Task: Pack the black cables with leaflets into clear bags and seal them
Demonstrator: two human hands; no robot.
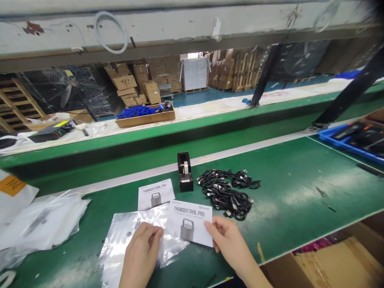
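Observation:
My left hand [143, 249] pinches the edge of a clear plastic bag [126, 236] that lies flat on the green table [300, 192]. My right hand [226, 237] grips the right edge of a white "Thunder Trail Pro" booklet [189, 222], whose left end reaches the bag's mouth. A second identical booklet [155, 193] rests just behind the bag. Past it stands a black tape dispenser [184, 173], with a heap of black cables [229, 192] to its right.
A pile of clear bags [42, 224] lies at the left. A blue tray [354, 140] with dark parts sits at the far right, cardboard boxes [336, 260] at the near right. Behind the table runs a green conveyor [180, 136]; a cardboard tray [145, 116] holding blue parts stands beyond it.

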